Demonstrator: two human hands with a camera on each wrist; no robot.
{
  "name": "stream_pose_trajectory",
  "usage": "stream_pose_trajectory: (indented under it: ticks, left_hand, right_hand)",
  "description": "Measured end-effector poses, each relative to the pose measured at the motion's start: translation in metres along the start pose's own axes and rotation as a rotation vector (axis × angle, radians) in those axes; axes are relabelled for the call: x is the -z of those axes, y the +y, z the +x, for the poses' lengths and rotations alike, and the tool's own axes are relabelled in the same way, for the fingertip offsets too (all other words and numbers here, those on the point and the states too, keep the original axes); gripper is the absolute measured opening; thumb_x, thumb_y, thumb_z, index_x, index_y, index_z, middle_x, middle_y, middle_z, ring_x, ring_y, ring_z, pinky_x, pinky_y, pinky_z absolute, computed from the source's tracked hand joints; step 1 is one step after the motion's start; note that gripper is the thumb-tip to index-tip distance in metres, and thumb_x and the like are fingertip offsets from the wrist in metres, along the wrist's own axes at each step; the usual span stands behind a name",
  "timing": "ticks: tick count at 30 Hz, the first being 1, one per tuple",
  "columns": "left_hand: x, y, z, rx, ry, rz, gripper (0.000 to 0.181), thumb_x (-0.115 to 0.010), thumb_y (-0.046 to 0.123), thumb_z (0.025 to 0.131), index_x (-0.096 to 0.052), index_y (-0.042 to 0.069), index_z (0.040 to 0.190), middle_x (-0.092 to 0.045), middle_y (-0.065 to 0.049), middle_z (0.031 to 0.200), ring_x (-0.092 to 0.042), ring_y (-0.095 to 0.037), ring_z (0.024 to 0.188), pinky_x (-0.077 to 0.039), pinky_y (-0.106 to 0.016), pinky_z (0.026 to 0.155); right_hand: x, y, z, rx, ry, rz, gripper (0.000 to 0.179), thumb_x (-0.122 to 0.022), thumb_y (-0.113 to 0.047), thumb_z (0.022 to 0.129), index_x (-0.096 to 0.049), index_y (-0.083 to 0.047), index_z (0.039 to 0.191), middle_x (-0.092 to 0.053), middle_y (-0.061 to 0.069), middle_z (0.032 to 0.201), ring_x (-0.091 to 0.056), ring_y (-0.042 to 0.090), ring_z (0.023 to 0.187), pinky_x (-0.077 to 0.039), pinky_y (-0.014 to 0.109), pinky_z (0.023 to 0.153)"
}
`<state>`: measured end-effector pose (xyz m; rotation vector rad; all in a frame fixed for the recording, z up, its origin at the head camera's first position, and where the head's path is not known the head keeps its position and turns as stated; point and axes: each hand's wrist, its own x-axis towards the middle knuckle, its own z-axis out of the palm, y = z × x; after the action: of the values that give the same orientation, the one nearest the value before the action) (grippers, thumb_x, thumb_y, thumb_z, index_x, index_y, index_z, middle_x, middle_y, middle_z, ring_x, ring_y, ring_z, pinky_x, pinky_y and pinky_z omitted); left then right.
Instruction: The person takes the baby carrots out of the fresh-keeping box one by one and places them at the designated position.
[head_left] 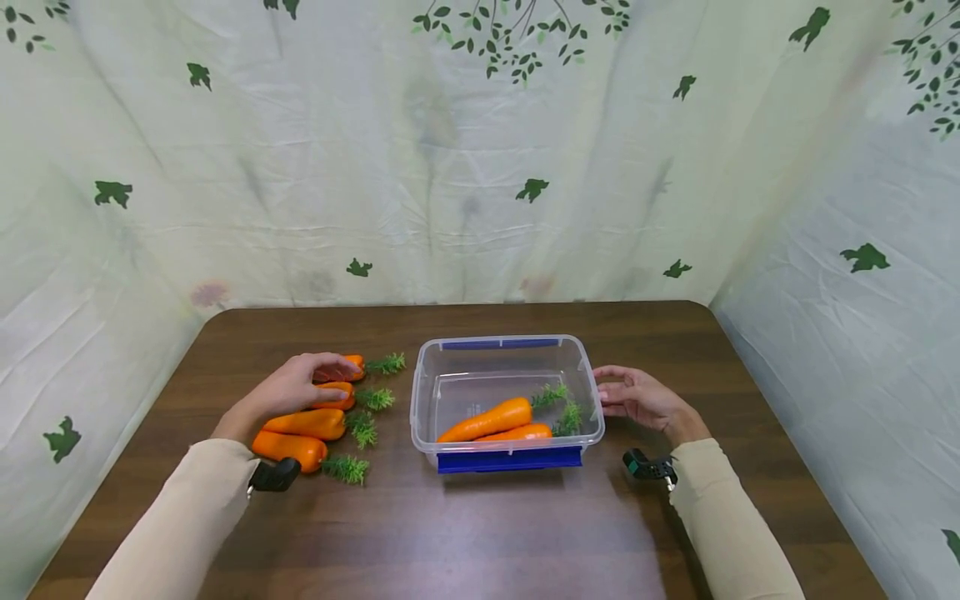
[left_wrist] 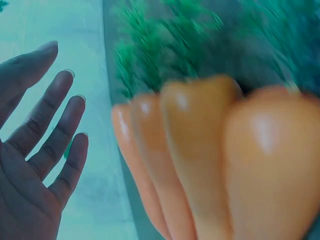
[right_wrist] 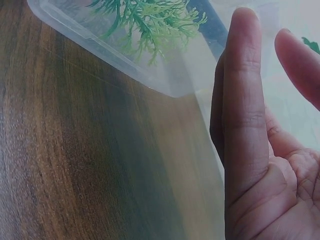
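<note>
At the left, a beige sleeve [head_left: 180,508] with a small black device [head_left: 274,474] at its cuff leads to the left hand [head_left: 291,390], which is over the far part of a row of four orange carrots [head_left: 291,451]. Its fingers are apart and grip nothing (the left wrist view shows them spread, with the row beside them). The carrots lie side by side on the brown wooden table [head_left: 487,533], their green leafy tops [head_left: 346,469] pointing right.

Next, near the middle, is a clear plastic container [head_left: 417,392] with blue clips [head_left: 510,460]. Two more carrots [head_left: 491,419] lie inside it, leaves toward its right wall.

At that wall is the right hand [head_left: 647,402], fingers extended and thumb apart, clamped on nothing; whether the fingertips touch the plastic I cannot tell. Another device [head_left: 649,465] and beige sleeve [head_left: 735,521] follow.
</note>
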<state>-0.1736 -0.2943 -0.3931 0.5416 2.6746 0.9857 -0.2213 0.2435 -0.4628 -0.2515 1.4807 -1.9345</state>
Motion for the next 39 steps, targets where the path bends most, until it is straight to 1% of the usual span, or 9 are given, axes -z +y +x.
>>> stream_pose_trajectory:
  ticks: [5, 7, 11, 17, 23, 27, 31, 34, 39]
  left_hand:
    - [-0.005, 0.018, 0.017, -0.041, -0.01, 0.005, 0.033, -0.073, 0.013, 0.086, -0.064, 0.008, 0.117, -0.066, -0.006, 0.108, -0.059, -0.03, 0.102, -0.046, -0.051, 0.092]
    - [-0.007, 0.027, 0.024, -0.069, -0.023, 0.015, 0.033, -0.073, 0.016, 0.086, -0.064, 0.008, 0.118, -0.066, -0.004, 0.108, -0.059, -0.028, 0.101, -0.046, -0.05, 0.092]
    - [-0.013, 0.044, 0.038, -0.108, -0.062, 0.0, 0.035, -0.072, 0.017, 0.087, -0.064, 0.007, 0.119, -0.066, -0.005, 0.11, -0.06, -0.029, 0.103, -0.046, -0.051, 0.093]
    - [-0.023, 0.067, 0.058, -0.134, -0.106, -0.046, 0.036, -0.071, 0.01, 0.086, -0.062, 0.003, 0.12, -0.065, -0.012, 0.111, -0.06, -0.035, 0.102, -0.046, -0.052, 0.093]
    - [-0.029, 0.094, 0.077, -0.166, -0.153, -0.05, 0.035, -0.071, 0.01, 0.086, -0.064, 0.008, 0.12, -0.064, -0.008, 0.114, -0.059, -0.026, 0.104, -0.046, -0.048, 0.094]
    - [-0.035, 0.105, 0.09, -0.16, -0.224, -0.038, 0.037, -0.071, 0.014, 0.087, -0.063, 0.009, 0.122, -0.064, -0.006, 0.117, -0.058, -0.024, 0.106, -0.044, -0.046, 0.097]
    - [-0.043, 0.113, 0.101, -0.105, -0.284, -0.034, 0.04, -0.073, 0.015, 0.086, -0.062, 0.008, 0.124, -0.063, -0.006, 0.119, -0.057, -0.029, 0.111, -0.046, -0.042, 0.096]
    - [-0.052, 0.117, 0.108, -0.08, -0.329, -0.012, 0.04, -0.073, 0.015, 0.086, -0.062, 0.008, 0.123, -0.064, -0.006, 0.116, -0.057, -0.031, 0.111, -0.049, -0.037, 0.091]
    - [-0.066, 0.126, 0.118, -0.045, -0.416, 0.03, 0.037, -0.072, 0.016, 0.086, -0.062, 0.011, 0.121, -0.063, -0.006, 0.114, -0.056, -0.027, 0.108, -0.051, -0.031, 0.084]
  right_hand:
    - [0.0, -0.001, 0.0, 0.003, 0.005, -0.011, 0.03, -0.049, 0.009, 0.094, -0.05, -0.006, 0.121, -0.072, 0.008, 0.1, -0.07, 0.021, 0.09, -0.054, 0.035, 0.083]
    - [0.0, -0.001, 0.0, 0.002, 0.01, -0.018, 0.03, -0.05, 0.009, 0.094, -0.049, -0.006, 0.121, -0.072, 0.008, 0.099, -0.07, 0.021, 0.089, -0.054, 0.035, 0.083]
    - [-0.001, -0.001, 0.0, -0.004, 0.015, -0.033, 0.031, -0.05, 0.008, 0.094, -0.048, -0.005, 0.122, -0.071, 0.008, 0.099, -0.07, 0.021, 0.088, -0.055, 0.034, 0.082]
    - [-0.001, -0.001, 0.001, -0.009, 0.012, -0.035, 0.032, -0.05, 0.009, 0.094, -0.047, -0.004, 0.122, -0.071, 0.009, 0.099, -0.07, 0.021, 0.088, -0.055, 0.035, 0.082]
    - [-0.001, -0.002, 0.0, -0.005, 0.005, -0.024, 0.032, -0.05, 0.01, 0.094, -0.047, -0.005, 0.121, -0.072, 0.008, 0.099, -0.07, 0.02, 0.088, -0.055, 0.034, 0.082]
    - [-0.001, -0.001, 0.0, -0.006, 0.011, -0.024, 0.032, -0.051, 0.01, 0.093, -0.047, -0.004, 0.122, -0.072, 0.008, 0.098, -0.07, 0.02, 0.087, -0.055, 0.034, 0.082]
    - [-0.001, -0.001, 0.002, -0.019, 0.018, -0.04, 0.032, -0.051, 0.009, 0.094, -0.046, -0.003, 0.123, -0.072, 0.008, 0.099, -0.07, 0.02, 0.088, -0.055, 0.035, 0.082]
    - [-0.002, -0.003, 0.001, -0.035, 0.03, -0.06, 0.032, -0.052, 0.007, 0.094, -0.046, -0.003, 0.123, -0.071, 0.008, 0.099, -0.07, 0.02, 0.089, -0.054, 0.035, 0.083]
    - [-0.001, -0.006, 0.0, -0.055, 0.037, -0.073, 0.031, -0.055, 0.004, 0.094, -0.047, -0.002, 0.124, -0.071, 0.009, 0.102, -0.069, 0.021, 0.091, -0.054, 0.035, 0.084]
